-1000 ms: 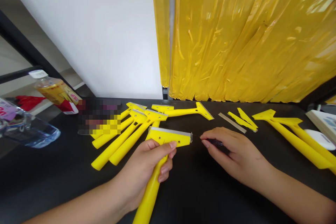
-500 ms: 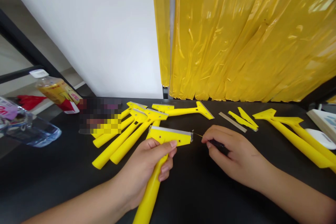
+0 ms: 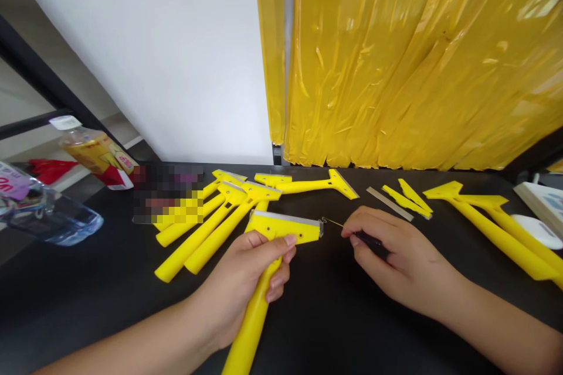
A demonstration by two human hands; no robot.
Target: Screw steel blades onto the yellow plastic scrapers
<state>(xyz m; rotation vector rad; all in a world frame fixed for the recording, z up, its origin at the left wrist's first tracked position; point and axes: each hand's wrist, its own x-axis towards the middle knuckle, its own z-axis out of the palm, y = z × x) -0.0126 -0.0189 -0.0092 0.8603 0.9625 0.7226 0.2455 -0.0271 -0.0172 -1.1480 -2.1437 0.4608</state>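
My left hand [image 3: 257,269] is closed round the neck of a yellow scraper [image 3: 288,228], thumb pressed on the flat head. A metal blade edge [image 3: 285,217] runs along the top of the head. At the head's right end is a small shiny clear bit [image 3: 321,227]. My right hand [image 3: 387,246] grips a thin tool with a dark handle [image 3: 368,238]; its fine shaft [image 3: 334,222] points left, its tip close to the head's right end. Whether the tip touches it I cannot tell. The scraper's handle end is out of view.
Several yellow scrapers [image 3: 193,240] lie at left and centre. Near the right stand a flat strip [image 3: 390,204], loose yellow plates [image 3: 407,202] and scraper handles [image 3: 497,228]. Two bottles [image 3: 97,149] lean at far left, a white object [image 3: 534,231] at right. A yellow sheet [image 3: 396,70] hangs behind.
My right hand has shifted slightly to the right, carrying the thin tool with it. The scraper and my left hand have hardly moved.
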